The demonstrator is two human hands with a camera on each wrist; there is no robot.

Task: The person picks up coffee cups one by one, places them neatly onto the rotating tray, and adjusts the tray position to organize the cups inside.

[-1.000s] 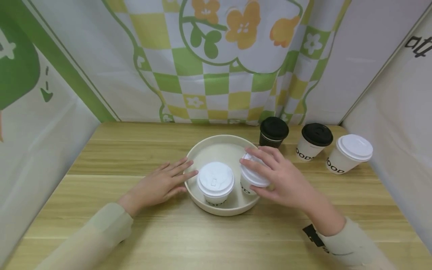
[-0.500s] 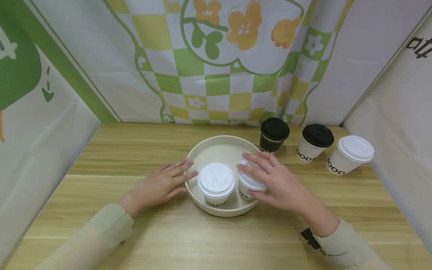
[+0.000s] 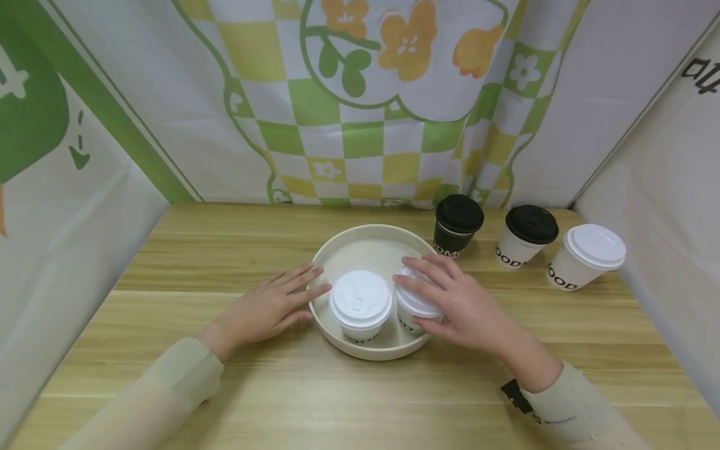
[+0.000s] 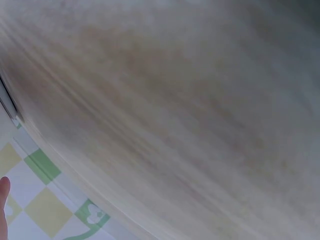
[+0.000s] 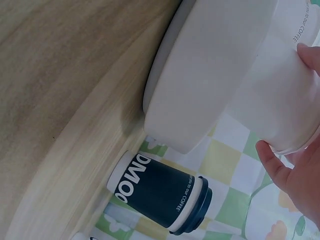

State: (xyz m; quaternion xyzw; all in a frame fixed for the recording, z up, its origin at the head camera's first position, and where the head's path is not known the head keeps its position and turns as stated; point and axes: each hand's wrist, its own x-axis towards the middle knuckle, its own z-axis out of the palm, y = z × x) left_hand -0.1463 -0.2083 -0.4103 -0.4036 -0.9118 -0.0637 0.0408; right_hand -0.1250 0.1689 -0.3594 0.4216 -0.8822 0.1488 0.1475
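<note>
A round cream tray point(image 3: 362, 250) lies on the wooden table. On its right side stands a paper cup with a white lid point(image 3: 414, 305), gripped by my right hand point(image 3: 467, 309), with fingers over the lid and thumb at its near side. The right wrist view shows the same paper cup point(image 5: 282, 97) beyond the tray wall point(image 5: 215, 65). A second white-lidded paper cup point(image 3: 360, 297) stands close by on the tray. My left hand point(image 3: 264, 312) lies with spread, straight fingers against the tray's left rim. Only a fingertip point(image 4: 4, 192) of it appears in the left wrist view.
Behind the tray, to the right, stands a black paper cup with a black lid point(image 3: 458, 225). Beside it are a white cup with a black lid point(image 3: 525, 237) and a white-lidded cup point(image 3: 585, 256). A checked curtain point(image 3: 360, 144) hangs along the back edge.
My right hand and its cup have shifted slightly left and nearer within the tray, then stayed almost still over the last half second. The left hand has kept its place.
</note>
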